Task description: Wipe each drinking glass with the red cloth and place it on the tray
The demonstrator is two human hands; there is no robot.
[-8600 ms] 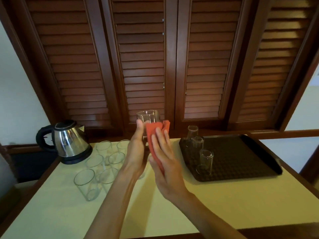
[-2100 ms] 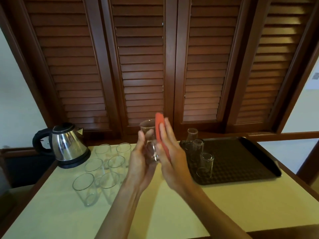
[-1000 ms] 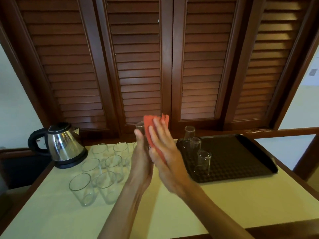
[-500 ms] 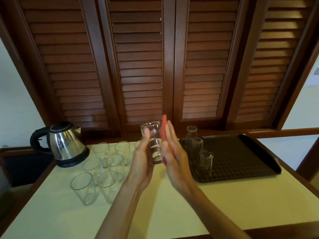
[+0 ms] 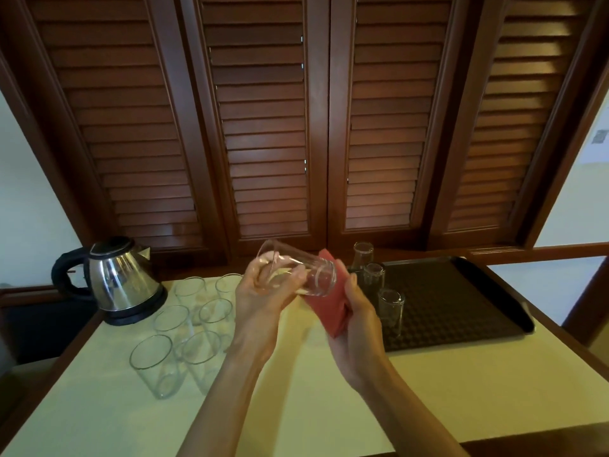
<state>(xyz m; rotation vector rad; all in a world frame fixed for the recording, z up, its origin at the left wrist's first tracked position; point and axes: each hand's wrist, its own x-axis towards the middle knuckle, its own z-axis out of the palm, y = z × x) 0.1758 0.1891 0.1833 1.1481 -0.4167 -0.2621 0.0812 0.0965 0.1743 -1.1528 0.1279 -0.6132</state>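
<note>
**Drinking glass held tilted between both hands above the bench**

- Left hand (image 5: 263, 293): raised over the middle of the bench, fingers and thumb curled round a clear drinking glass (image 5: 296, 273). The glass lies nearly on its side, open mouth toward the upper left, thick base toward the right.
- Right hand (image 5: 356, 321): just right of the glass, palm turned inward, thumb up, holding a folded red cloth (image 5: 329, 305) against its palm and fingers. The cloth sits directly behind and below the base of the glass; whether cloth and glass touch cannot be told for certain, though they overlap in view.
- Tray (image 5: 461, 308): dark, textured, with raised rim, on the right part of the bench, well right of the hands. It bears three glasses in a line along its left side: far one (image 5: 363, 258), middle one (image 5: 374, 275), near one (image 5: 391, 311). The near one stands just beside the right hand's knuckles.
- Unwiped glasses: six clear tumblers grouped on the bench left of the left forearm, standing mouth up. Nearest the viewer (image 5: 153, 369); next to it (image 5: 201, 359); behind these two more (image 5: 173, 324) and (image 5: 216, 316); at the back a pair (image 5: 190, 290) and (image 5: 229, 282).
- Electric kettle (image 5: 120, 280): steel body, black handle and base, at the far left of the bench, just beyond the tumbler group.
- Bench (image 5: 428, 397): pale yellow top with wooden edging.
- Louvred wooden doors (image 5: 263, 127): dark brown, behind the bench.
</note>
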